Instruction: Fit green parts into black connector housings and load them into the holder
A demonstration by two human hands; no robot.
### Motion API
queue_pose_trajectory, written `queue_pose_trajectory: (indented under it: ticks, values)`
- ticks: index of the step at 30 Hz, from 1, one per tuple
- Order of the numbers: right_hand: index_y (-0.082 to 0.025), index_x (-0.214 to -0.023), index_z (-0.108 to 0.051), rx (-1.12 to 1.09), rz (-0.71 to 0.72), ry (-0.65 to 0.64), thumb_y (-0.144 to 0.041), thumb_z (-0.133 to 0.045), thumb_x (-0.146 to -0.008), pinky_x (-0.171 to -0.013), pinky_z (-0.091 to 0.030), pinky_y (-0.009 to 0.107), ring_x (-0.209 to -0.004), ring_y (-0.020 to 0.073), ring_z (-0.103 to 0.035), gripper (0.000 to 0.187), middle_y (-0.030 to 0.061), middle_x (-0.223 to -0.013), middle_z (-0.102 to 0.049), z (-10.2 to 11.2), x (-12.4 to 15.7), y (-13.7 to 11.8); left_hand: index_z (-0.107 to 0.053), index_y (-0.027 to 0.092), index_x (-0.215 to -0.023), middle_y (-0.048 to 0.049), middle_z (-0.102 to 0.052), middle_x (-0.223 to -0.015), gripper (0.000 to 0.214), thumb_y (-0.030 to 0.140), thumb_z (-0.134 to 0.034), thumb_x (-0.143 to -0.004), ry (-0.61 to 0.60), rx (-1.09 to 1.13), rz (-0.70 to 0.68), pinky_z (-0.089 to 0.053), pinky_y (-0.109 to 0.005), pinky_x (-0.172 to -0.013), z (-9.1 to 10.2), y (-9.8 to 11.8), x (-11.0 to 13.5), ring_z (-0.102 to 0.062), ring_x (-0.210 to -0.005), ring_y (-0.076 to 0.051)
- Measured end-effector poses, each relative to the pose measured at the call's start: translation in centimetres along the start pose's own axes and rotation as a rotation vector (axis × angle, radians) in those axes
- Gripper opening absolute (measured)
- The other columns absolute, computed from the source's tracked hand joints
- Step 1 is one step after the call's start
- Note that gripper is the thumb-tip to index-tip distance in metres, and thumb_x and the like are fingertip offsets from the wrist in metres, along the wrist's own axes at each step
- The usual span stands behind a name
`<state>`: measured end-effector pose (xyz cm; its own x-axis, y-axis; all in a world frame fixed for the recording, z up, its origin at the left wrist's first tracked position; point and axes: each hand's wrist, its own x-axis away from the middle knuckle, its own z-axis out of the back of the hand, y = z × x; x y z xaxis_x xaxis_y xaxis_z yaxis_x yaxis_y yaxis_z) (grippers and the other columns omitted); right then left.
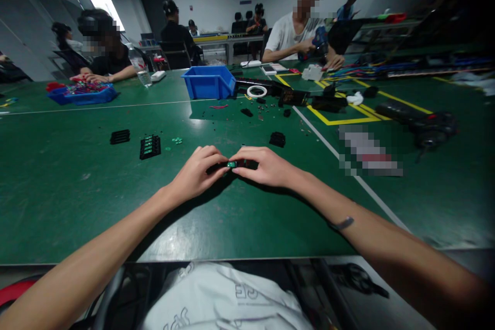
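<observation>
Both my hands meet over the green tabletop around one small green-and-black part point(232, 164). My left hand point(201, 171) pinches its left side between thumb and forefinger. From the other side, the fingertips of my right hand point(266, 166) close on the same part; its finer detail is too small to make out. Left of my hands lies a black slotted holder point(155, 147) with green pieces in its slots. Beside that are several loose green pieces point(177, 140). Another black slotted piece point(119, 136) lies farther left, and a black part point(277, 139) sits beyond my right hand.
A blue bin point(209, 82) stands ahead, with a white ring point(257, 92) and scattered black parts to its right. A power drill point(423, 121) lies at right. Across the table, a person in a white shirt holds a blue drill point(320, 44); another works by a blue tray point(83, 94).
</observation>
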<state>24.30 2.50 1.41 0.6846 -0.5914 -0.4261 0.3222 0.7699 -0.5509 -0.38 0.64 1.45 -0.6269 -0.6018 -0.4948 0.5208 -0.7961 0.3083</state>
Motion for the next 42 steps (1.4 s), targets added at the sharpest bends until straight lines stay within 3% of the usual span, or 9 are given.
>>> queue_pose_trajectory:
  ticks: [15,27,32,36,42]
  values:
    - [-0.021,-0.119,-0.074,-0.008,0.019,0.013,-0.021,-0.066,-0.095,-0.085,-0.052,0.030,-0.093,0.0180,-0.067,0.026,0.0068,-0.105,-0.070,-0.1,0.1,0.7,-0.067,0.018,-0.111,-0.0071,-0.065,-0.103,0.018,0.030,-0.059,-0.101,-0.005,0.015,-0.001,-0.042,-0.034,-0.086,0.0,-0.2,0.0,-0.058,-0.098,-0.020]
    - [-0.018,-0.104,-0.074,0.035,0.008,-0.059,-0.023,-0.068,-0.093,-0.092,-0.051,0.034,-0.100,0.0202,-0.066,0.014,0.0081,-0.107,-0.068,-0.3,0.2,0.8,-0.071,0.020,-0.110,-0.0073,-0.064,-0.105,0.025,0.040,-0.059,-0.100,-0.170,-0.020,0.034,-0.042,-0.037,-0.089,-0.5,-0.5,0.2,-0.058,-0.099,-0.022]
    - [-0.019,-0.107,-0.071,0.044,0.001,-0.058,-0.019,-0.067,-0.091,-0.093,-0.051,0.035,-0.100,0.0207,-0.065,0.016,0.0075,-0.106,-0.069,-0.2,0.1,0.4,-0.070,0.020,-0.110,-0.0075,-0.064,-0.106,0.024,0.039,-0.061,-0.098,-0.203,-0.027,0.048,-0.043,-0.037,-0.090,-0.4,-0.6,0.2,-0.058,-0.100,-0.023]
    - [-0.018,-0.100,-0.069,0.021,0.010,-0.024,-0.012,-0.064,-0.088,-0.091,-0.052,0.034,-0.097,0.0198,-0.066,0.014,0.0069,-0.103,-0.069,0.0,0.0,-0.1,-0.067,0.020,-0.111,-0.0076,-0.063,-0.109,0.022,0.035,-0.064,-0.095,-0.191,0.001,0.056,-0.044,-0.038,-0.092,0.3,-0.4,0.1,-0.058,-0.103,-0.023]
    - [-0.019,-0.088,-0.071,-0.003,0.049,-0.017,-0.011,-0.061,-0.088,-0.093,-0.052,0.036,-0.098,0.0198,-0.067,0.013,0.0076,-0.108,-0.069,0.0,0.0,-0.5,-0.069,0.019,-0.097,-0.0059,-0.062,-0.102,0.015,0.021,-0.055,-0.092,-0.112,0.099,0.026,-0.045,-0.037,-0.091,1.2,0.2,0.0,-0.059,-0.099,-0.021]
